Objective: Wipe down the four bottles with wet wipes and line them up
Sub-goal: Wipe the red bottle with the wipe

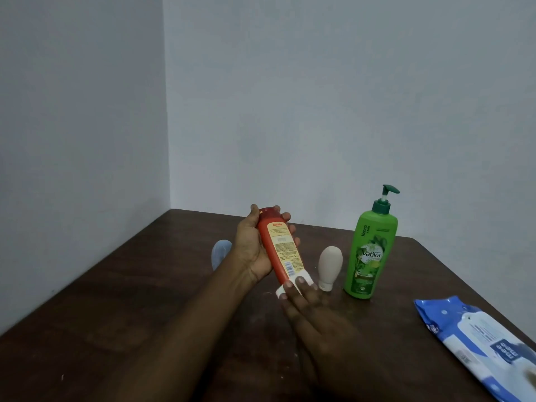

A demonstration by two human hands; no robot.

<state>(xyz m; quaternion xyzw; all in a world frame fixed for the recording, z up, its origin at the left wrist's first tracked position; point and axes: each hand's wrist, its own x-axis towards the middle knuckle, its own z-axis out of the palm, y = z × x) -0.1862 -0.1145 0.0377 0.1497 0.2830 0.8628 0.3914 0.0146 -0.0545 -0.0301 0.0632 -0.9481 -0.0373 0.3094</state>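
Observation:
My left hand (252, 245) grips an orange-red bottle (280, 250) with a yellow label, tilted above the table with its cap pointing away. My right hand (316, 311) holds a white wet wipe (301, 281) round the bottle's near end, fingers over the wipe. To the right, a small beige bottle (330, 266) stands on its cap. A tall green pump bottle (369, 253) stands upright beside it. A pale blue bottle (220, 252) lies on the table behind my left forearm, partly hidden.
A blue and white pack of wet wipes (481, 346) lies at the right front of the dark brown table (116, 300). The table sits in a corner between two plain walls, its right edge running behind the pack.

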